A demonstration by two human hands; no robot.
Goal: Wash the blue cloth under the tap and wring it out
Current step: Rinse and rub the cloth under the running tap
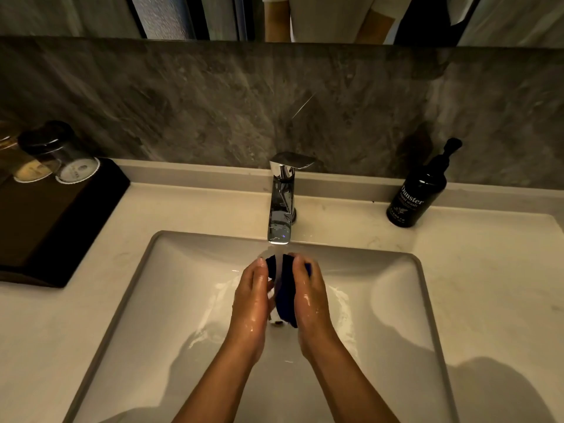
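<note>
Black tray (pixel 61 221) with upturned glasses (pixel 65 157) far left, left hand (pixel 253 296) and right hand (pixel 308 296) pressing the blue cloth (pixel 287 288) between closed fingers, chrome tap (pixel 282 196) running just beyond the fingertips, soap bottle (pixel 418 193) far right.

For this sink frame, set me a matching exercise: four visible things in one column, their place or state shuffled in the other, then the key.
Things:
1. blue cloth
2. tap
3. hand wash bottle
4. black tray

Places or states:
A. on the counter, left of the sink
B. running, water streaming from its spout
C. held between left hand and right hand, under the stream
D. upright on the counter, right of the tap

Pairs: 1-C, 2-B, 3-D, 4-A
</note>
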